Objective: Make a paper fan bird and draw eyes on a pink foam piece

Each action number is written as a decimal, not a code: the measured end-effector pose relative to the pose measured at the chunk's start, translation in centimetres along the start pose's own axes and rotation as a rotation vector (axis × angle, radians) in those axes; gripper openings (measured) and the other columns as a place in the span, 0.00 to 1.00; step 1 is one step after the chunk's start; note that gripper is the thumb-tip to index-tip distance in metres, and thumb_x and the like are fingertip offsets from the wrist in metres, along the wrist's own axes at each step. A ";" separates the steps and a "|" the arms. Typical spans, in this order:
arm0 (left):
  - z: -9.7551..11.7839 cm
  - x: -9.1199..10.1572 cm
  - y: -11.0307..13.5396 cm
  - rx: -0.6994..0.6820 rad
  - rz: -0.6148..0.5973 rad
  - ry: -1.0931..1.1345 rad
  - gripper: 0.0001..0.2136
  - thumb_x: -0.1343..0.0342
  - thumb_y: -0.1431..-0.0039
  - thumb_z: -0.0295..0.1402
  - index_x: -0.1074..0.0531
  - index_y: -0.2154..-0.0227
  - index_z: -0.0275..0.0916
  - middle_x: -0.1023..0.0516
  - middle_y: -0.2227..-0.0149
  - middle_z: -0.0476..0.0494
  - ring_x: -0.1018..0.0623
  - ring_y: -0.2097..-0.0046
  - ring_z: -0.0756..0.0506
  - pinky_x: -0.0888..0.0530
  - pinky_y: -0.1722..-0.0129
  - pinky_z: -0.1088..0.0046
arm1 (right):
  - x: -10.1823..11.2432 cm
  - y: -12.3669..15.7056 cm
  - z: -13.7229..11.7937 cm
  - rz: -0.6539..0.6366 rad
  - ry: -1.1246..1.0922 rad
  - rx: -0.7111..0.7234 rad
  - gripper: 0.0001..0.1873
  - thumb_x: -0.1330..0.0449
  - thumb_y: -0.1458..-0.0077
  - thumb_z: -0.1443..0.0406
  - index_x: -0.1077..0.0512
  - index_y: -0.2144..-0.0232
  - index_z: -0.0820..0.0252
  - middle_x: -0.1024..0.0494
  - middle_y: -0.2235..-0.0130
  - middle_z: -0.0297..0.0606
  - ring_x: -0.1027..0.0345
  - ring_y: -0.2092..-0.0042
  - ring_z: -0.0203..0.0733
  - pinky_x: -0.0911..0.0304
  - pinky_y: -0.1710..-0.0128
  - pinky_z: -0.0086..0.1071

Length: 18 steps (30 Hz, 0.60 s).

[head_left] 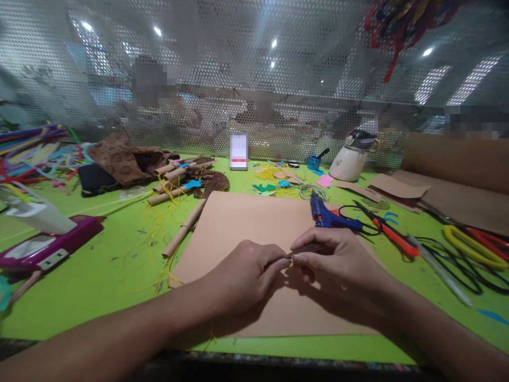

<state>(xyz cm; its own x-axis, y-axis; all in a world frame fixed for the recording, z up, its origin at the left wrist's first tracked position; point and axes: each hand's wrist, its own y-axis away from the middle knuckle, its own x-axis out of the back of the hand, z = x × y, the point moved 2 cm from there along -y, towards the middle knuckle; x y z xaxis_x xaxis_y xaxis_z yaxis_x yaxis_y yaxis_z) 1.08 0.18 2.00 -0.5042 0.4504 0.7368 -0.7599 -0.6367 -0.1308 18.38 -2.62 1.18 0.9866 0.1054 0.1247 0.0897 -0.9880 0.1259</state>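
Working L to R, we are noting a purple power strip [89, 232] lying at the far L, w/ a white plug [45, 218] standing in it. Next we are seeing a pile of brown rolled tubes [169, 185] w/ yellow strands trailing, and a single tube [183, 229] lying along the L edge of the brown sheet [242, 220].

Over the sheet, we are finding the L hand [247, 268] gripping w/ thumb and index finger pressed together on the L tip of a dark pleated pc. [314, 248]. The pc. is sitting btwn the two hands, apparently clear of the sheet. The R hand [342, 257] is clamping its wider part btwn thumb and fingers; we are not managing to see all the lower fingers.

In our judgement the step is a pinching-together of pleats. For good work we are advising: L tip held tight, R grip lighter, ridges kept parallel, pressure applied along the folds, not across, to avoid crushing.

Just beyond the R hand, a blue glue gun [328, 215] is lying; its temp. we are not able to tell, so we are recommending knuckles well off it. Farther R, an orange-handled tool [400, 241] is lying nr. the R forearm; elbow room is needing care.
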 end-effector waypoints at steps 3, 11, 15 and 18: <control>-0.2 -0.1 -0.1 0.006 -0.027 0.030 0.14 0.56 0.34 0.30 0.25 0.68 0.36 0.27 0.75 0.50 0.32 0.75 0.52 0.39 0.73 0.78 | 0.0 0.0 0.0 0.004 -0.066 0.001 0.06 0.35 0.53 0.69 0.26 0.69 0.59 0.25 0.77 0.30 0.33 0.76 0.32 0.38 0.78 0.24; -0.2 0.3 -0.2 0.045 -0.039 0.101 0.15 0.55 0.35 0.31 0.24 0.69 0.35 0.28 0.77 0.49 0.32 0.75 0.52 0.38 0.74 0.79 | -0.1 -0.1 -0.1 -0.037 -0.126 0.032 0.14 0.33 0.53 0.58 0.30 0.77 0.61 0.27 0.83 0.32 0.35 0.81 0.34 0.32 0.79 0.32; -0.3 0.2 -0.2 0.069 -0.029 0.138 0.15 0.56 0.35 0.31 0.23 0.68 0.35 0.27 0.76 0.49 0.30 0.74 0.52 0.37 0.73 0.79 | -0.2 0.0 -0.2 -0.048 -0.166 0.010 0.08 0.33 0.53 0.64 0.29 0.73 0.61 0.25 0.79 0.32 0.32 0.77 0.34 0.32 0.76 0.31; -0.7 -0.2 -0.3 0.078 -0.009 0.187 0.16 0.56 0.34 0.32 0.23 0.68 0.35 0.26 0.76 0.48 0.28 0.73 0.51 0.35 0.72 0.79 | -0.4 0.0 0.2 -0.044 -0.312 -0.074 0.12 0.31 0.57 0.67 0.28 0.69 0.58 0.24 0.75 0.30 0.32 0.73 0.33 0.33 0.72 0.29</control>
<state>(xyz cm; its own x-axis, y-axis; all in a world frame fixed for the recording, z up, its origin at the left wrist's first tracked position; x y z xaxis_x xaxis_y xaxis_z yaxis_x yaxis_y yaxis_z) 1.13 0.75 1.40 -0.5704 0.5598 0.6011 -0.7344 -0.6752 -0.0681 17.99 -2.71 0.91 0.9773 0.0966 -0.1883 0.1340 -0.9711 0.1974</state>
